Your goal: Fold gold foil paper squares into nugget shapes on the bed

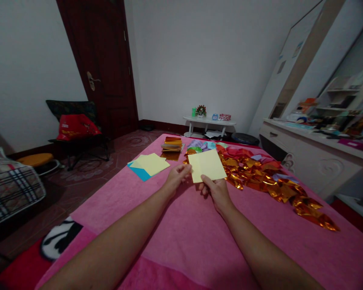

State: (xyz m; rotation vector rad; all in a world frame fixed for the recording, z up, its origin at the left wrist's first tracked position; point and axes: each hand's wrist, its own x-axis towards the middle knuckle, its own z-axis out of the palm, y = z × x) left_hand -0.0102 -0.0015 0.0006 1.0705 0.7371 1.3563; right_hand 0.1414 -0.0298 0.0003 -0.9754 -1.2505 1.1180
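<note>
In the head view, a square sheet of pale yellow paper [210, 164] is held up over the pink cloth, with a faint line down its left part. My right hand [214, 190] pinches its lower edge, thumb on the front and fingers behind. At the sheet's left edge, my left hand [180, 176] is closed, thumb and fingertips pinching that edge. To the left lie loose yellow sheets [153, 162] over a blue sheet [141, 172]. Behind them sits a stack of shiny gold paper [172, 146].
Folded gold foil pieces [260, 173] spread along the right of the pink-covered surface [169, 229], with purple, green and red pieces [199, 145] behind. A dresser [305, 141] flanks the right side. A chair with a red bag [77, 127] and a stool [36, 159] stand left.
</note>
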